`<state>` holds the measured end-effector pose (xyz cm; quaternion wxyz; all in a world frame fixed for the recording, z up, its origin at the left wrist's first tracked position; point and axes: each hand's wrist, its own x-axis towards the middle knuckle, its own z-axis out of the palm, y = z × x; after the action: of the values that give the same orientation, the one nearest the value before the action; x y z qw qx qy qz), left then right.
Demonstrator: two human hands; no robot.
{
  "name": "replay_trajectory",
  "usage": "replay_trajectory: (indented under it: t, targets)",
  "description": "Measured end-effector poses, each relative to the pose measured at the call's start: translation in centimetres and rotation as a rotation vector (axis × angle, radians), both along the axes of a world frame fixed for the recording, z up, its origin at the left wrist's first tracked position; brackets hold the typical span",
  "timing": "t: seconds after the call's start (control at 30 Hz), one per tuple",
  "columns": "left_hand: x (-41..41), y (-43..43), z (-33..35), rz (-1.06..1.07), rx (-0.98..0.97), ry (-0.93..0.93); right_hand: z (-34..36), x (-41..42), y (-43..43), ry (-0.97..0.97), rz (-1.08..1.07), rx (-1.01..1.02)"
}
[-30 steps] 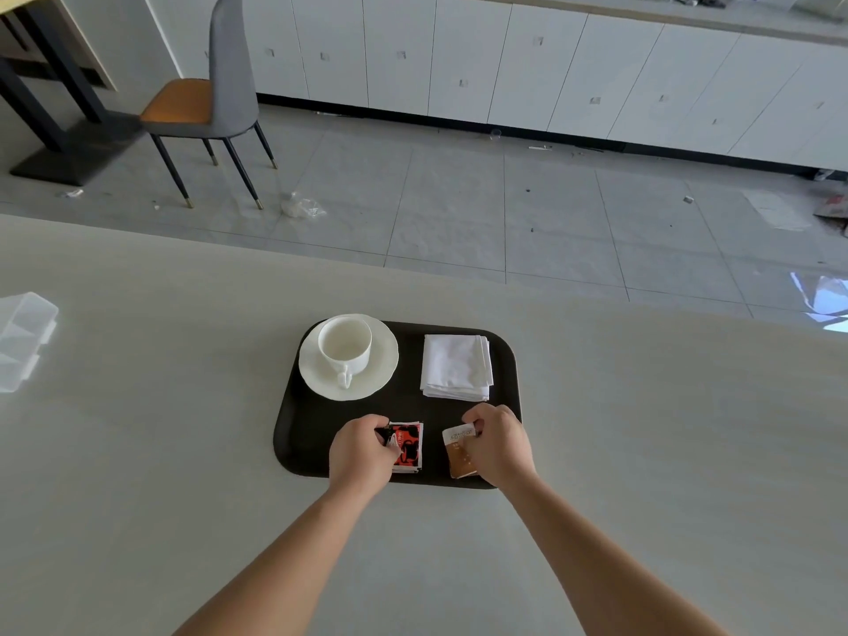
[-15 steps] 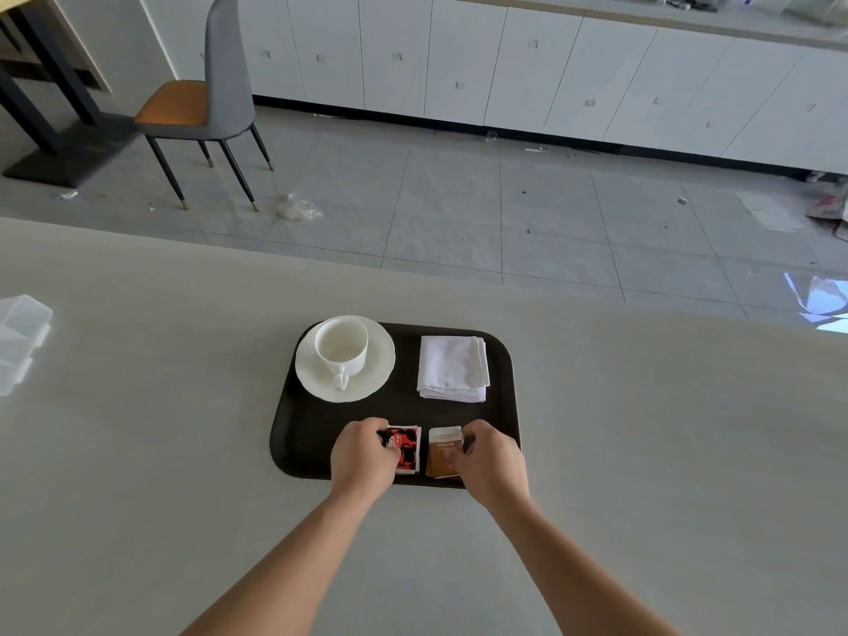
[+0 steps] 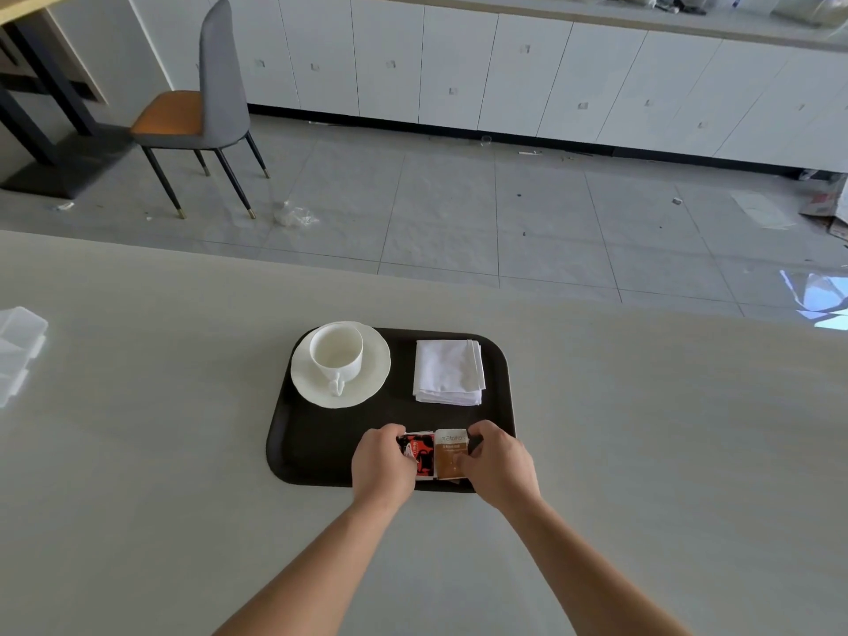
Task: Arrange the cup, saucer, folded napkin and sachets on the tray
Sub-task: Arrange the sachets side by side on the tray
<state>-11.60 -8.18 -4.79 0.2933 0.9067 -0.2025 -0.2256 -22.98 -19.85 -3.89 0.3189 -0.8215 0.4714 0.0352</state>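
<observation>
A dark tray (image 3: 312, 447) lies on the pale table. At its far left a white cup (image 3: 336, 355) stands on a white saucer (image 3: 367, 383), handle toward me. A folded white napkin (image 3: 449, 372) lies at the far right. Along the tray's near edge a red sachet (image 3: 420, 452) and a brown sachet (image 3: 450, 456) lie side by side, touching. My left hand (image 3: 383, 465) grips the red sachet from the left. My right hand (image 3: 498, 461) grips the brown sachet from the right. Both hands hide parts of the sachets.
A clear plastic box (image 3: 16, 351) sits at the table's left edge. Beyond the table's far edge are a tiled floor, a grey chair (image 3: 202, 117) and white cabinets (image 3: 504, 71).
Both hands have drawn the two sachets together; the brown one slid left and straightened until it met the red one. Cup, saucer and napkin stayed put.
</observation>
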Motion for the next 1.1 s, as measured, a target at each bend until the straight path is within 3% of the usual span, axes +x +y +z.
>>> replay_trajectory:
  t: [0.77, 1.1]
  targets:
    - [0.4, 0.1, 0.1, -0.057, 0.011, 0.008, -0.1, 1.1, 0.5, 0.101, 0.175, -0.03]
    - [0.1, 0.5, 0.0, -0.006, -0.013, 0.009, -0.4, 0.4, 0.7, 0.042, 0.059, -0.046]
